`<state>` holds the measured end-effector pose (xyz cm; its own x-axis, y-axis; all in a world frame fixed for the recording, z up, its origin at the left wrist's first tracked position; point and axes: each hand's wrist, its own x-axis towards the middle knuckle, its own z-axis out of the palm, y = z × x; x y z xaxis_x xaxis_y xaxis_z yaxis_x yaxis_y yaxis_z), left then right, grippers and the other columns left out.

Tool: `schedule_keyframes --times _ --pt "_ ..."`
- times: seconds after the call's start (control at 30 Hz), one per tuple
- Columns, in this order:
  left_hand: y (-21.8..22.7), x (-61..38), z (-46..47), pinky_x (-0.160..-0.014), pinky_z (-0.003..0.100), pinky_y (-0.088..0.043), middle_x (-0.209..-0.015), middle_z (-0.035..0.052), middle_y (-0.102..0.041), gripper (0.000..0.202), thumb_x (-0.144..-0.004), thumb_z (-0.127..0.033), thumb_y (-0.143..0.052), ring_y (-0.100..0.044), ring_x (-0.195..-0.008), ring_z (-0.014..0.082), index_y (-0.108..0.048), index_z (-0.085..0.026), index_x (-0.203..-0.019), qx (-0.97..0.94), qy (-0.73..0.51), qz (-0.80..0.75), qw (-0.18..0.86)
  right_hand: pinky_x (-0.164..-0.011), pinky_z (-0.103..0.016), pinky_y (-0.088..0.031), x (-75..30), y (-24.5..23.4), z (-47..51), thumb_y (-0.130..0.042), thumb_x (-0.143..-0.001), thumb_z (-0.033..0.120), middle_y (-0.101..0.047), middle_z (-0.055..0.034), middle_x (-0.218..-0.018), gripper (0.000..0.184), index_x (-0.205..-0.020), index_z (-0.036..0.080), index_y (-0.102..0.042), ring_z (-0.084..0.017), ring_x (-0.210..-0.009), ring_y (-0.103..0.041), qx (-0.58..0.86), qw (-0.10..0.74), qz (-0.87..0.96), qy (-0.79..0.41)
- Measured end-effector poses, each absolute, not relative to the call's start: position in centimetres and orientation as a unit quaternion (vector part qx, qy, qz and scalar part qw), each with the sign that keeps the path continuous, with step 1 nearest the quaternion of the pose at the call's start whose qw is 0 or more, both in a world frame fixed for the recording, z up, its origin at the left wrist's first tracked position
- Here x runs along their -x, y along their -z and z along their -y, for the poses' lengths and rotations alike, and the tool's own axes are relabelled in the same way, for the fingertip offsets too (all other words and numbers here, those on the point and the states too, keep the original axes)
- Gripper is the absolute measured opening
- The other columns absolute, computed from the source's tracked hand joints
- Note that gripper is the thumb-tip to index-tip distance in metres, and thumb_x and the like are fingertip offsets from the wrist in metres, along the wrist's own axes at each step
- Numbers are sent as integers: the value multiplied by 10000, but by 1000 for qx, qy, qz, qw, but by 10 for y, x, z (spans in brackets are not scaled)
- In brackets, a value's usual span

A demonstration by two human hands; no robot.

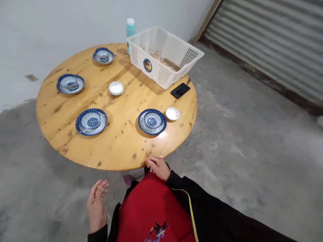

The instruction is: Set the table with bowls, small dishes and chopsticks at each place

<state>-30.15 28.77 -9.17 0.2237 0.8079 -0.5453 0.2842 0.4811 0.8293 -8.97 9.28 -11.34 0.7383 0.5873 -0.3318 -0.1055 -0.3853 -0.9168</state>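
My left hand (97,205) hangs in the air below the table's near edge, its fingers loosely apart and nothing in it. At the edge of the round wooden table (121,151) is my right hand (158,167), fingers relaxed and slightly bent, holding nothing visible. Nearest to it stands a blue-and-white bowl (153,120) on a plate (152,131), with a small white dish (172,114) beside them. To the left, another bowl (90,120) sits on its own plate (91,132). A short stack of small white dishes (116,88) lies mid-table.
Farther back are more bowl-and-plate sets, one at the left (70,83) and one behind (103,55). A white plastic basket (161,75) holding chopsticks (172,64) stands at the back right, beside a turquoise bottle (130,30). A black phone (180,90) lies in front.
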Motion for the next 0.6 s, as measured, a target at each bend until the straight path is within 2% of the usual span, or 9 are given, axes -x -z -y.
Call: schedule_keyframes --times 0.33,0.6 --pt "81 280 -356 -797 297 -538 -1008 93 -758 511 -728 -525 -755 -717 -938 222 -682 -157 -1075 -539 -195 -480 664 -499 -229 -447 129 103 -148 -510 -894 369 -682 0 -694 225 -828 204 -648 -116 -480 -599 774 516 194 -312" --pt "75 272 -391 -808 316 -531 -1039 129 -753 559 -774 -555 -704 -709 -933 228 -659 -122 -1124 -585 -163 -457 650 -506 -250 -442 145 129 -181 -491 -882 379 -657 -8 -687 249 -857 193 -654 -132 -490 -593 763 530 169 -329"
